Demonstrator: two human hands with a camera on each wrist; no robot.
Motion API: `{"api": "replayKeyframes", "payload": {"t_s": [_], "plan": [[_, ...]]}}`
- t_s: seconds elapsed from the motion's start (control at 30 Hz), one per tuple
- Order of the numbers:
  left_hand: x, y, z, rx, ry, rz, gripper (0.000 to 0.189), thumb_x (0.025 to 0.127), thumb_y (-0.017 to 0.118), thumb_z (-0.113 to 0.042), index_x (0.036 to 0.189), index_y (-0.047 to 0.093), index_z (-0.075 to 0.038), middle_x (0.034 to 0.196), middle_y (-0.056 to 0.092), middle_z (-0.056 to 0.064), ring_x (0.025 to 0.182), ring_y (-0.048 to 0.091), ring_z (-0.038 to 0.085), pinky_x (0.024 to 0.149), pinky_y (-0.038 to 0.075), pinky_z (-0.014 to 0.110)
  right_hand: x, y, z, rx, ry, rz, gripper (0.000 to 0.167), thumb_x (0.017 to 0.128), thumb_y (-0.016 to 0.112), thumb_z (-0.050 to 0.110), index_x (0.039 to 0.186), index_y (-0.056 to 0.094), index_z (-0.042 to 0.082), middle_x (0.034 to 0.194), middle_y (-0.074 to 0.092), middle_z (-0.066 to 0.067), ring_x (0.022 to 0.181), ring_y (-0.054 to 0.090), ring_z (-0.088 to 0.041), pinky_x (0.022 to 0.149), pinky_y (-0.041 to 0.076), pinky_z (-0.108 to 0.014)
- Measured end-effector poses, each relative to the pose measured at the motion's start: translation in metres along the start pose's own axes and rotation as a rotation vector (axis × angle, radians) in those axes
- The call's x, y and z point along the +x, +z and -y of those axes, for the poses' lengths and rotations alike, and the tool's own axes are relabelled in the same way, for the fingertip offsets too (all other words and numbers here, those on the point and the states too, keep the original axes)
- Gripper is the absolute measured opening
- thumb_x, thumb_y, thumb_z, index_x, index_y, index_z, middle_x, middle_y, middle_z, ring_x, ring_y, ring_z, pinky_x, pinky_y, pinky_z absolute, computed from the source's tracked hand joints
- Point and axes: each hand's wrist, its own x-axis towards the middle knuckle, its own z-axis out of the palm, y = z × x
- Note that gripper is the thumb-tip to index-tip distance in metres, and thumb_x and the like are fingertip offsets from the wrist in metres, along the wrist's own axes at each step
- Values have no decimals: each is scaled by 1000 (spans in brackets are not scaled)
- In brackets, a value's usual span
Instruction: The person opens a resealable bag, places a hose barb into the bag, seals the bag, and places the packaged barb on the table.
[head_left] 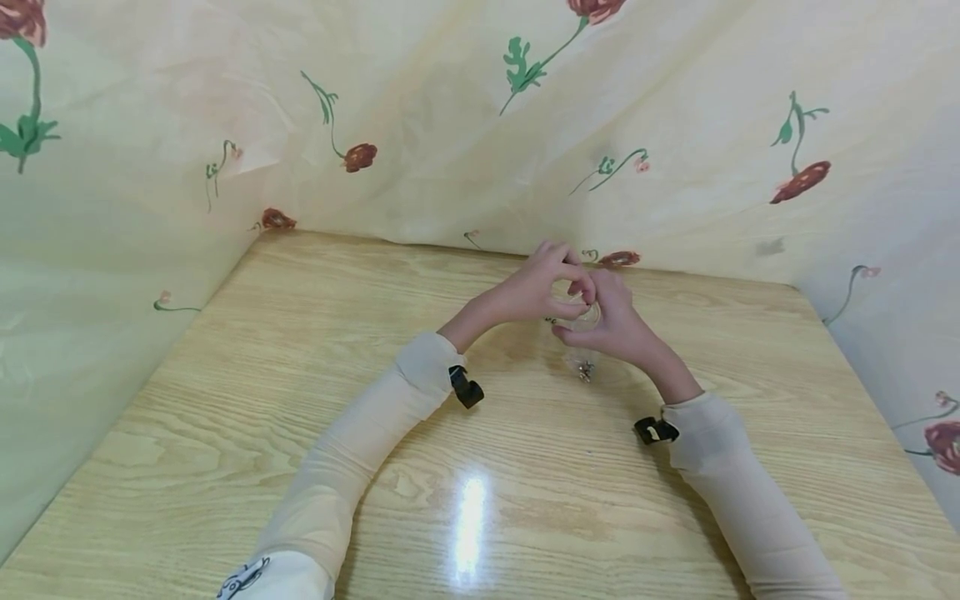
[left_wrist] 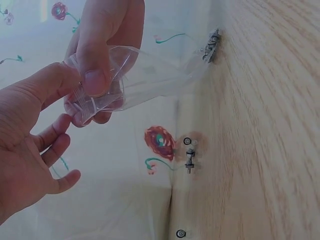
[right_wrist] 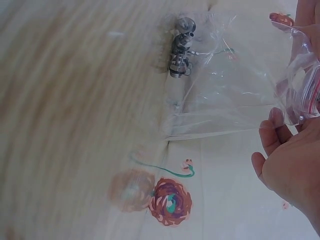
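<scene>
A clear zip-top plastic bag (left_wrist: 155, 75) hangs from my two hands, its lower end on the table. Small metal parts (right_wrist: 181, 50) with rounded and ringed shapes lie in the bag's bottom; their exact kind is unclear. My right hand (head_left: 611, 321) grips the bag near its mouth, thumb pressed on the plastic in the left wrist view. At the zip strip, my left hand (head_left: 536, 287) pinches the bag's edge with thumb and forefinger, its other fingers loosely bent. Fingers partly hide the mouth in the head view.
On the wood-grain table (head_left: 360, 350), a small metal piece (left_wrist: 189, 160) and a dark ring (left_wrist: 181, 233) lie outside the bag. Behind the table hangs a floral cloth (head_left: 450, 125). Both sleeves carry black clips (head_left: 467, 387) near the wrists.
</scene>
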Motion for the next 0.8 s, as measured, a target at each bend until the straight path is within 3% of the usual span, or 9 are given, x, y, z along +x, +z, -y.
{"api": "replayKeyframes", "payload": {"t_s": [0.8], "plan": [[0,1,1,17,17,-3,8,90,77,-21,96,76,-15,104,54,3,104,40,20,91,28,27,0,0,-1,14,5,22,56,73,86,12,118,53,2,113,54,-14,109,41,-29,91,21,-50]]}}
